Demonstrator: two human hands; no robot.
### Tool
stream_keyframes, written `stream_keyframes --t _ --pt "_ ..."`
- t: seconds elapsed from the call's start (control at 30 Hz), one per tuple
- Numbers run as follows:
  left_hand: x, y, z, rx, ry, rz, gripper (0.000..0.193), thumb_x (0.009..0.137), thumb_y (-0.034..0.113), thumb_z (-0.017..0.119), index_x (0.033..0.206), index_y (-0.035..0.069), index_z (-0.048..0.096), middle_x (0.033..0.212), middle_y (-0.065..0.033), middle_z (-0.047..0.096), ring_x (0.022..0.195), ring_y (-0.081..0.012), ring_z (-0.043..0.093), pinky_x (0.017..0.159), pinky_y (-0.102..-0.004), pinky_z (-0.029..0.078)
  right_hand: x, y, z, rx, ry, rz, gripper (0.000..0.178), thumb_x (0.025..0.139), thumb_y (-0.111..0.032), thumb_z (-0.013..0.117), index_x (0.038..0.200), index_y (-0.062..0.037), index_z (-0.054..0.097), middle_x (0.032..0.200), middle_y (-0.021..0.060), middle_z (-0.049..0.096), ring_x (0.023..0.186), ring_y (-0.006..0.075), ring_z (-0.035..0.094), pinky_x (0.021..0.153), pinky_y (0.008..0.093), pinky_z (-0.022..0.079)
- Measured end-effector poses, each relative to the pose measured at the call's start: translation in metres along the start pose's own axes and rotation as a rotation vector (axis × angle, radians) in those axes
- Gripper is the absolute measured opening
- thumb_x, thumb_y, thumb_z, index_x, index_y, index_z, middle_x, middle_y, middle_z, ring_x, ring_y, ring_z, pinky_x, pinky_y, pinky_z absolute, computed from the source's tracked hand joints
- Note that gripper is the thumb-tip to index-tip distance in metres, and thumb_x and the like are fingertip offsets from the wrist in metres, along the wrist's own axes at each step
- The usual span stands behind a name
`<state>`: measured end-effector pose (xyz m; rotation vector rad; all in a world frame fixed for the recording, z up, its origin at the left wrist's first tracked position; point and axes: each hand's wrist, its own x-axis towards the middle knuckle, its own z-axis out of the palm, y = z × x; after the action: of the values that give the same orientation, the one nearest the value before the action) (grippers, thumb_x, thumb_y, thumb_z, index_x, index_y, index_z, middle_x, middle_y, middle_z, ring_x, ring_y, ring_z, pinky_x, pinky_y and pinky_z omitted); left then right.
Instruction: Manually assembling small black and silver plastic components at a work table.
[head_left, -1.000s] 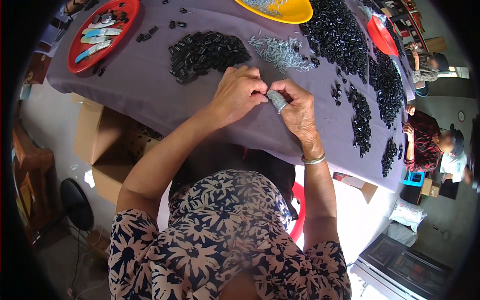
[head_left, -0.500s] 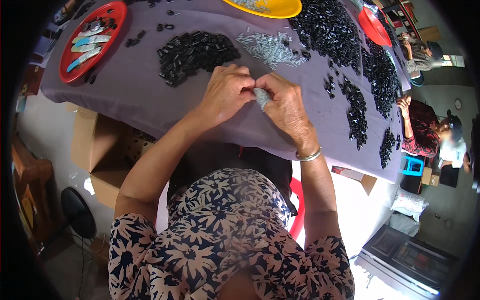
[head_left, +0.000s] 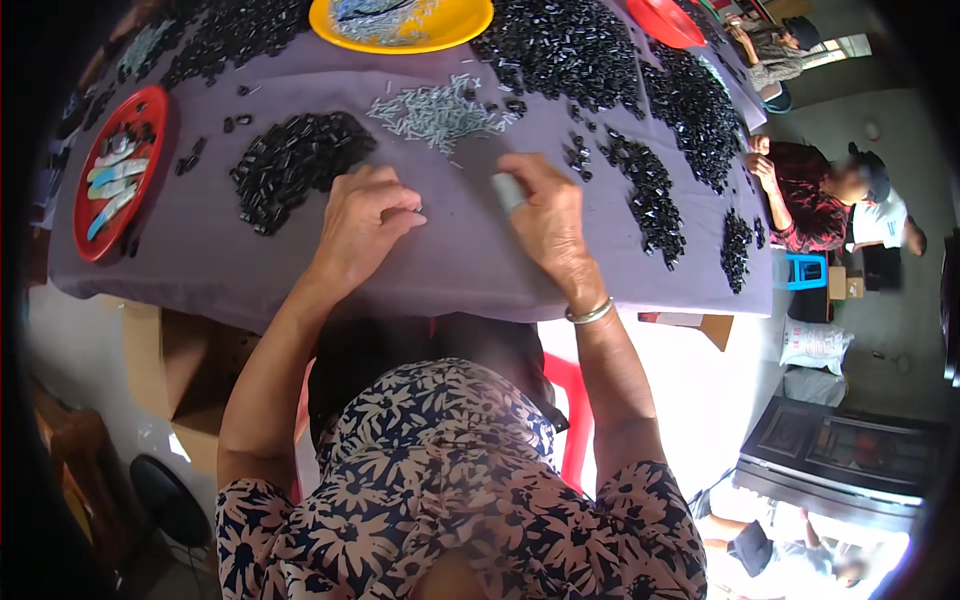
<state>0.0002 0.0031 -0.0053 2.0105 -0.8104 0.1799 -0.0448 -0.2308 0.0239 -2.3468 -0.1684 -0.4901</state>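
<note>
My left hand (head_left: 362,222) is just right of a heap of black plastic pieces (head_left: 290,165), its thumb and fingertips pinched together. Whatever small item sits in that pinch is too little to make out. My right hand (head_left: 548,222) hovers over the cloth, below a pile of small clear-grey pins (head_left: 440,112). A grey finger cover (head_left: 508,190) wraps its thumb. A gap shows between this thumb and the bent forefinger, with nothing visible in it. The hands are apart.
A red tray (head_left: 78,200) with blue-and-white handled tools lies at left on the purple tablecloth (head_left: 420,275). A yellow plate (head_left: 400,45) of pins and a red bowl (head_left: 668,22) stand farther back. More black pieces (head_left: 565,60) spread rightward. Another person (head_left: 815,205) sits at right.
My hands, together at a pinch before, have separated: the left moved left and nearer, the right slightly right. The whole view has shifted, bringing the yellow plate further into sight.
</note>
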Motion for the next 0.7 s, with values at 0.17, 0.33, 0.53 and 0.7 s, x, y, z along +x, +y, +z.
stream_keyframes --t 0.17,0.33,0.53,0.7 --pt "0.001 0.003 0.000 0.026 -0.019 0.008 0.015 0.070 0.011 0.077 0.081 0.007 0.069 0.076 -0.0024 0.057 0.082 -0.0220 0.055 0.079 -0.0362 0.039 0.004 0.081 -0.052 -0.293 0.167 0.021 0.017 0.083 0.000 0.069 0.100 -0.0032 0.067 0.089 0.0086 0.068 0.070 0.0170 0.065 0.065 0.0299 0.053" --pt "0.002 0.003 0.002 0.012 -0.013 0.015 0.014 0.071 0.011 0.077 0.082 0.007 0.069 0.075 -0.0020 0.056 0.081 -0.0217 0.055 0.079 -0.0361 0.039 -0.001 0.094 -0.082 -0.149 0.107 0.249 0.020 0.082 0.002 0.065 0.101 -0.0041 0.068 0.081 0.0071 0.068 0.069 0.0139 0.061 0.066 0.0279 0.050" --pt "0.000 0.005 0.000 0.029 -0.019 0.018 0.014 0.071 0.011 0.077 0.081 0.007 0.068 0.075 -0.0022 0.056 0.080 -0.0217 0.055 0.079 -0.0362 0.040 0.006 0.093 -0.090 -0.257 0.194 0.192 0.019 0.084 0.002 0.063 0.101 -0.0042 0.068 0.088 0.0082 0.068 0.074 0.0163 0.063 0.071 0.0282 0.050" --pt "0.002 0.009 -0.002 0.046 -0.021 0.016 0.014 0.072 0.011 0.077 0.082 0.007 0.068 0.075 -0.0020 0.056 0.081 -0.0214 0.055 0.080 -0.0363 0.040 0.034 0.092 -0.076 -0.285 0.073 0.069 0.018 0.083 0.002 0.064 0.100 -0.0036 0.068 0.092 0.0107 0.068 0.081 0.0238 0.066 0.074 0.0325 0.052"
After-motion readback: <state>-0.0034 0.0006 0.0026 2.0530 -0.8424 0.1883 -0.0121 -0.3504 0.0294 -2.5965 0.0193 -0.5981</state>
